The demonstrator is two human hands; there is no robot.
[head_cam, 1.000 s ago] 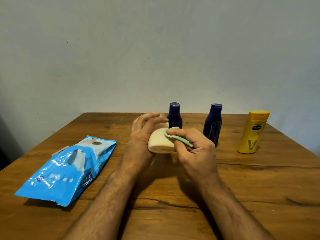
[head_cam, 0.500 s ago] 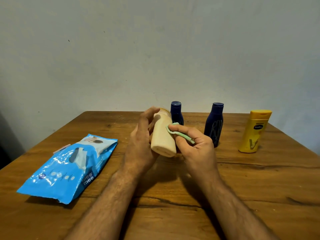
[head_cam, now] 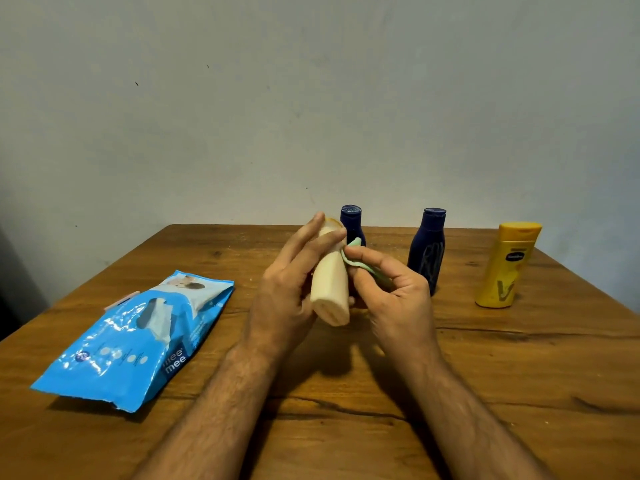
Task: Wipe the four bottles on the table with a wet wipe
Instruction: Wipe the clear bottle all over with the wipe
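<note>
My left hand (head_cam: 287,292) grips a cream bottle (head_cam: 330,289), held above the table with its base tilted toward me and its cap pointing away. My right hand (head_cam: 391,292) pinches a folded pale green wet wipe (head_cam: 360,261) against the bottle's right side near the neck. Behind the hands stand two dark blue bottles: one (head_cam: 352,221) mostly hidden by the cream bottle, the other (head_cam: 427,251) upright to the right. A yellow bottle (head_cam: 504,268) stands upright at the far right.
A blue wet wipe pack (head_cam: 138,337) lies flat on the left of the wooden table (head_cam: 519,375), its flap open. A grey wall rises right behind the table's far edge.
The cream bottle has been raised and turned more upright, cap away from me. My right hand has slid the wipe up its side toward the neck.
</note>
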